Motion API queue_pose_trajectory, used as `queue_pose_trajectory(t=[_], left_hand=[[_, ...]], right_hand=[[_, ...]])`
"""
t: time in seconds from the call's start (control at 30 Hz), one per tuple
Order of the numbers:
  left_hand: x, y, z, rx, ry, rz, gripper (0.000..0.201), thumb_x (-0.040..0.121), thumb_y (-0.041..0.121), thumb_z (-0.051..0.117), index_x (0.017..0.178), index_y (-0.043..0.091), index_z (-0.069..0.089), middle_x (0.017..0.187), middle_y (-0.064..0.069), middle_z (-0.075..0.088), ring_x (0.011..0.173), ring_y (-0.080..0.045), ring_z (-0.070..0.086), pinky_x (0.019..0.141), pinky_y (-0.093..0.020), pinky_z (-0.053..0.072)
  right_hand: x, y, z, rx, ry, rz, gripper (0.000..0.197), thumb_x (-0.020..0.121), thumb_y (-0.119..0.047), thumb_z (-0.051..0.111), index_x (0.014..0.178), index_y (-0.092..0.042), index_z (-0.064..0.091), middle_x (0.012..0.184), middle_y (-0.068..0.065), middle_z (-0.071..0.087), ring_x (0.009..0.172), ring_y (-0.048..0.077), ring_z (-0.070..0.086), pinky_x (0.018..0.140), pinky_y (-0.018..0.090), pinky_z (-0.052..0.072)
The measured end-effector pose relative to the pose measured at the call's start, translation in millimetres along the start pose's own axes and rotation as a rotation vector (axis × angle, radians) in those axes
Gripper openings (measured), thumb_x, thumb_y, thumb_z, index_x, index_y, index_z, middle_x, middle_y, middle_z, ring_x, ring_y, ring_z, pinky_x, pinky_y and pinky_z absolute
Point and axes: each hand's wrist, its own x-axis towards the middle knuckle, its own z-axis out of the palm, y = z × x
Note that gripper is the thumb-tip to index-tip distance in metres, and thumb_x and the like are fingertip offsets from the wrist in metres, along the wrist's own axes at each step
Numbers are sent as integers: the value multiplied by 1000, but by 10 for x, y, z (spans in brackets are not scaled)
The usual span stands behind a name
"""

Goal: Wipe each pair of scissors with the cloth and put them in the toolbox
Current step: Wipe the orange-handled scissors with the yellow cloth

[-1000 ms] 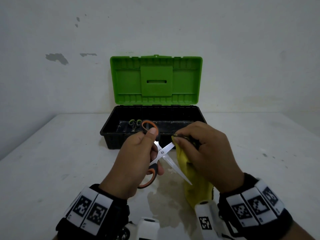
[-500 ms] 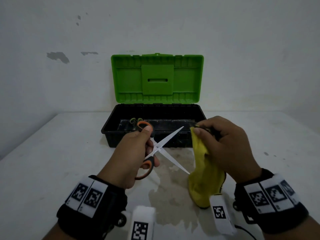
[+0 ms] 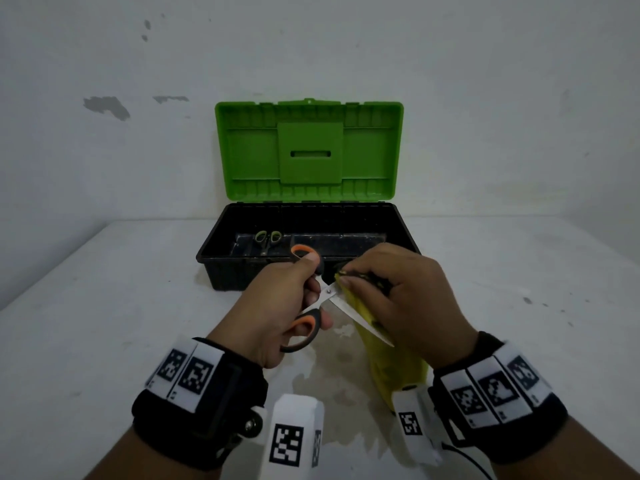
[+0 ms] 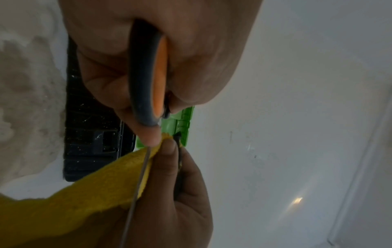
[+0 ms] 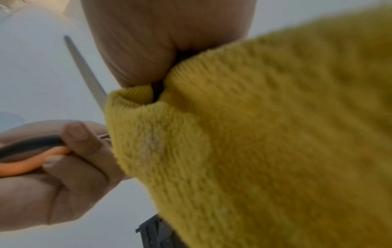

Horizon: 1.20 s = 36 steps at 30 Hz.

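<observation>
Left hand (image 3: 273, 306) grips orange scissors (image 3: 311, 299); right hand (image 3: 398, 296) pinches yellow cloth (image 3: 398, 368) around blade.

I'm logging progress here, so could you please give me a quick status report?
Left hand grips orange scissors, blades open. Right hand pinches yellow cloth around one blade. Green scissors already in toolbox. Nothing in the way.

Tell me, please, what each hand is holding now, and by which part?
The left hand grips the orange scissors by the handles. The right hand pinches the yellow cloth near its top edge, against one blade.

toolbox (image 3: 225, 271) stands open; green scissors (image 3: 268, 239) occupy its left end.
</observation>
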Motion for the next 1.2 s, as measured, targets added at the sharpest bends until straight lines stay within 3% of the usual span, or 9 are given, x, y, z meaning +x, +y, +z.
queue_pose_trajectory(t=[0.07,0.23,0.37,0.47,0.6,0.73,0.9,1.07,1.2], left_hand=[[3,4,1,-9,0,-2,40,100,40,50,75,9,53,54,-1,44,39,-19,58,42,-24,28],[9,15,-21,-44,6,-37,39,98,41,52,73,11,54,52,0,47,40,-18,58,44,-22,25],[9,7,-20,-50,-4,-14,40,99,40,52,72,11,54,50,0,46,38,-18,57,48,-25,25],[-1,-1,-28,-52,-11,4,40,100,39,50,73,9,53,51,-3,47,38,-18,57,46,-24,26],[6,-47,-50,18,4,45,41,101,39,48,74,8,53,52,-3,46,41,-20,59,36,-18,29],[19,-89,-59,85,15,92,43,102,38,46,72,7,52,51,-1,46,43,-24,62,37,-21,30],[23,-96,-79,158,42,180,44,101,40,46,71,7,48,64,-13,42,44,-26,64,43,-24,33],[-23,-61,-18,204,40,302,48,102,37,45,74,-2,47,69,-20,46,47,-29,60,37,-17,38],[-56,-83,-29,222,50,426,50,102,35,46,76,-8,46,61,-10,47,46,-32,61,43,-27,48]], right_hand=[[2,-14,3,13,-17,-23,10,89,-27,69,92,-21,76,87,-10,69,80,3,63,69,26,53],[-16,62,-12,-19,123,23,5,87,-22,73,90,-18,76,85,-8,69,79,5,63,68,27,53],[-52,-41,57,-8,74,-33,8,88,-24,72,91,-17,75,86,-7,69,79,4,62,70,17,50],[-45,65,26,-8,132,23,6,87,-21,74,91,-17,76,86,-8,69,79,3,62,72,16,49],[-63,253,-2,-69,151,107,6,87,-22,74,91,-18,76,86,-8,70,79,-1,60,75,6,43],[-60,373,-62,-107,188,199,4,87,-20,72,89,-19,75,83,-7,69,78,1,58,73,1,38],[10,253,-171,-150,192,142,5,88,-22,72,92,-20,74,85,-8,68,78,3,58,73,9,42],[79,-52,-89,-63,-11,32,9,88,-31,68,92,-25,74,85,-10,67,78,5,61,68,26,52],[57,-2,-45,-76,-18,111,9,89,-33,68,91,-26,74,82,-14,63,76,3,59,68,30,53]])
